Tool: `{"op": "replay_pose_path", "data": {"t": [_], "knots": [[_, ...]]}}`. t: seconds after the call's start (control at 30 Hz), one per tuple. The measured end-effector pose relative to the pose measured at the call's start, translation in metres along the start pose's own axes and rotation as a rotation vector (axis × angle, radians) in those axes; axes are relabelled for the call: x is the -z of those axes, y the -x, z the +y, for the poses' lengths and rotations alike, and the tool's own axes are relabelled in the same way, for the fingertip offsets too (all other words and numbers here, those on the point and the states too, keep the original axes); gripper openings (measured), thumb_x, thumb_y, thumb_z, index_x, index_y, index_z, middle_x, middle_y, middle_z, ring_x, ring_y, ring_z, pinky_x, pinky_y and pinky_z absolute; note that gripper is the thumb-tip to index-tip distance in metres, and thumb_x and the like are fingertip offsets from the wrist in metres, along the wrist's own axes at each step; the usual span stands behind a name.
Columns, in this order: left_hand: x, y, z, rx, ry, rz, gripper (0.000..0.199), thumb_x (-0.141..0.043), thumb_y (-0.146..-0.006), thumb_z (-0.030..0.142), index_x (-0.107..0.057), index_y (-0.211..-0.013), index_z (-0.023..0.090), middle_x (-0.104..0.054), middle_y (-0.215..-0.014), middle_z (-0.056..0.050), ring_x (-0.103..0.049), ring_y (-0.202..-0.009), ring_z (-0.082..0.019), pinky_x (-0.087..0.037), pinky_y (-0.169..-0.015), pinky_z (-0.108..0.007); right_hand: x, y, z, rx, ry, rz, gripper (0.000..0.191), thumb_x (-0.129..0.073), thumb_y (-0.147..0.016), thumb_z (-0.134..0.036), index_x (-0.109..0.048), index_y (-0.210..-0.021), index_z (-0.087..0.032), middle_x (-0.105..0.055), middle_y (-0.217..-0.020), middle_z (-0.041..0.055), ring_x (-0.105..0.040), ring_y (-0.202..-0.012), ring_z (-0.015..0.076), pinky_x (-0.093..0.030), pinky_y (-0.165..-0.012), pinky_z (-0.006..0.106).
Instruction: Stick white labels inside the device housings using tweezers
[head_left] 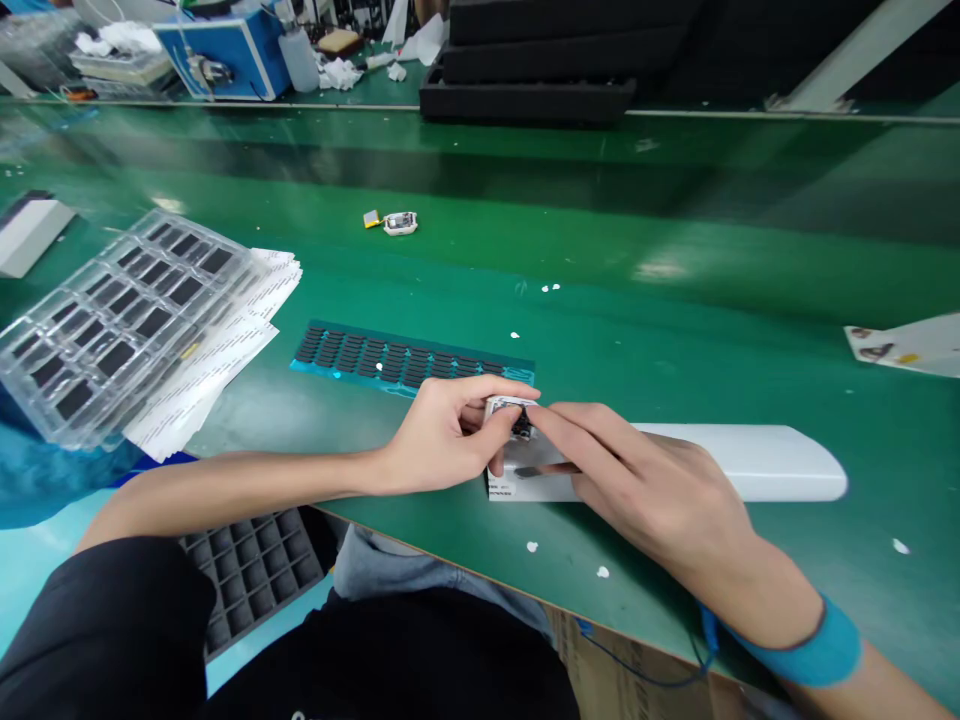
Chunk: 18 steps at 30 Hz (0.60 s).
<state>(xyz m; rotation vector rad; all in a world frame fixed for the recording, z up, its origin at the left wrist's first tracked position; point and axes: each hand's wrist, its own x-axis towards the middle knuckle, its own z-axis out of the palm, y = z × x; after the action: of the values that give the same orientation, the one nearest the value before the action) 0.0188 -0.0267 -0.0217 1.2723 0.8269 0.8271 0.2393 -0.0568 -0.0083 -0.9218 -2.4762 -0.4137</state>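
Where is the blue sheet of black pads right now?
In the head view, the blue sheet of black pads lies flat on the green table, just beyond the left hand, right of the clear tray.

Near the front edge of the green table (675, 300), the left hand (439, 440) pinches a small white device (508, 408) atop a long white block (750, 462), while the right hand (652, 490) presses fingertips onto it; a sheet of black pads (405, 358) lies just behind

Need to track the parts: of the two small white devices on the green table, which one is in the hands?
The small white device at the near edge, pinched between left hand and right hand. The other device lies untouched farther back, beside a yellow piece.
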Motion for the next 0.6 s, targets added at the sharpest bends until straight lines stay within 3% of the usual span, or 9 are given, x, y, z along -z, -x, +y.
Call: {"op": "replay_pose_path", "data": {"t": [0.23, 0.43, 0.6], "knots": [[0.001, -0.002, 0.009, 0.004, 0.066, -0.074, 0.021, -0.072, -0.094, 0.024, -0.074, -0.109, 0.009, -0.065, -0.061, 0.004, -0.066, -0.047, -0.009, -0.054, -0.048, -0.016, -0.001, -0.010, -0.002, -0.220, -0.251, 0.138, 0.021, -0.063, -0.104, -0.006, -0.065, -0.116, -0.023, -0.078, -0.102, 0.0003, -0.076, -0.085, 0.0117, -0.058, -0.066, 0.022], [0.008, -0.003, 0.019, 0.130, 0.153, -0.214, 0.025, -0.081, -0.091, 0.028, -0.074, -0.106, 0.009, -0.068, -0.062, 0.002, -0.069, -0.049, -0.011, -0.056, -0.051, -0.017, 0.002, -0.010, -0.005, -0.247, -0.237, 0.221, 0.026, -0.070, -0.100, -0.003, -0.066, -0.115, -0.024, -0.080, -0.102, 0.0002, -0.076, -0.080, 0.0112, -0.057, -0.063, 0.022], [0.009, -0.003, 0.021, 0.127, 0.179, -0.239, 0.028, -0.085, -0.091, 0.031, -0.075, -0.105, 0.009, -0.071, -0.068, 0.001, -0.070, -0.049, -0.011, -0.056, -0.051, -0.017, -0.001, 0.004, 0.000, -0.147, -0.130, 0.216, 0.037, -0.058, -0.101, 0.002, -0.069, -0.127, -0.022, -0.083, -0.110, -0.0009, -0.079, -0.082, 0.0117, -0.061, -0.067, 0.022]]}}
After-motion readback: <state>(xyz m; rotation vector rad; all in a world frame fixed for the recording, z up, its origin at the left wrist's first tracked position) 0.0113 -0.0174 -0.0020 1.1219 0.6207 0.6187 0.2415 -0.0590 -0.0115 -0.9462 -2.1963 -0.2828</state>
